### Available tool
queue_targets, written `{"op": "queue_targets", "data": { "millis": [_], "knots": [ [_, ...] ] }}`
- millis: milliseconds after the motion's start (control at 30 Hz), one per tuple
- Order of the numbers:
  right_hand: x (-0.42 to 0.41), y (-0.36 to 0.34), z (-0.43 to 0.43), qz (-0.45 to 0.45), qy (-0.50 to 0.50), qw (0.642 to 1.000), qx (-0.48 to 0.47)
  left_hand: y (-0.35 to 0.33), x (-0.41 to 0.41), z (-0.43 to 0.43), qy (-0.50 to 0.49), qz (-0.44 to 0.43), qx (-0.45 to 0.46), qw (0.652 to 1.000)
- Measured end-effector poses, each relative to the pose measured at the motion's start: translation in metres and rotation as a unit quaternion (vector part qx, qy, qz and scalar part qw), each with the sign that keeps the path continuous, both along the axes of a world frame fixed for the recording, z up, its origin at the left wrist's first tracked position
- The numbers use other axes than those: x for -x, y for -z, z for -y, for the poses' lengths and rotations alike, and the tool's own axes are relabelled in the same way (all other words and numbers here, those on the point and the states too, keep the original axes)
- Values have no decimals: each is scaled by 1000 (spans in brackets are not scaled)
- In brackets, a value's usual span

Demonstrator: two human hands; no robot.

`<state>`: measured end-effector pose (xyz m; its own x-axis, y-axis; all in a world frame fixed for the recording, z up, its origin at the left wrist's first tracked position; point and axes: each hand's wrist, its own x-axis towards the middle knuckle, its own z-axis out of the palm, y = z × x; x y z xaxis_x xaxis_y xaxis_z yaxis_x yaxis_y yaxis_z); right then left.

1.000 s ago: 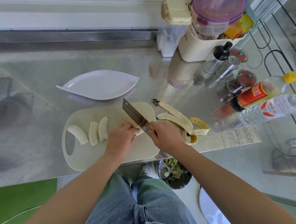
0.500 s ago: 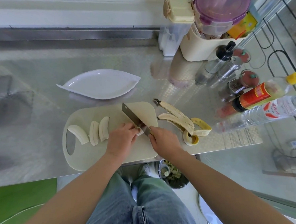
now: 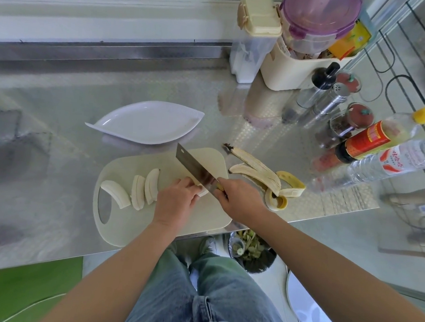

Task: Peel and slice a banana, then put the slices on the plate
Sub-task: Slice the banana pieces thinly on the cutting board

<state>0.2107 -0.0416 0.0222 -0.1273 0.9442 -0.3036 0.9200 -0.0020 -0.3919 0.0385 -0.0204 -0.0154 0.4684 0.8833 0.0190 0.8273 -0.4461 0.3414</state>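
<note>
My right hand (image 3: 239, 200) grips the knife (image 3: 195, 169), lifted again above the banana (image 3: 203, 192), mostly hidden, which my left hand (image 3: 176, 201) holds on the board (image 3: 202, 218). Probably another cut follows; three slices (image 3: 144, 188) wait, plate (image 3: 146, 123) empty.

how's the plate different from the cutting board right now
The plate is white and leaf-shaped with pointed ends; the cutting board is cream, a rounded rectangle with an oval hole. The plate holds no banana; the cutting board carries three cut banana pieces in plain sight. Both lie flat on the steel counter.
</note>
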Motion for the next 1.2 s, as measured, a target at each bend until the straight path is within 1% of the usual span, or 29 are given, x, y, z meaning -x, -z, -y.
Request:
{"op": "queue_targets", "data": {
  "millis": [333,433,533,633,800,1200],
  "knots": [
    [3,18,3,30,-8,999,13,-1,0,-1,6,-9,8,1000],
    [3,24,5,15,17,1000,9,0,1,-1,7,-10,1,1000],
    [2,19,5,-24,38,999,-7,2,3,-1,7,7,4,1000],
    [1,9,1,-36,30,999,-13,3,5,-1,4,14,10,1000],
    [2,0,-1,-12,-6,1000,-6,3,5,0,0,17,12,1000],
    [4,7,2,19,-14,1000,-5,2,4,0,0,22,6,1000]
  ]
}}
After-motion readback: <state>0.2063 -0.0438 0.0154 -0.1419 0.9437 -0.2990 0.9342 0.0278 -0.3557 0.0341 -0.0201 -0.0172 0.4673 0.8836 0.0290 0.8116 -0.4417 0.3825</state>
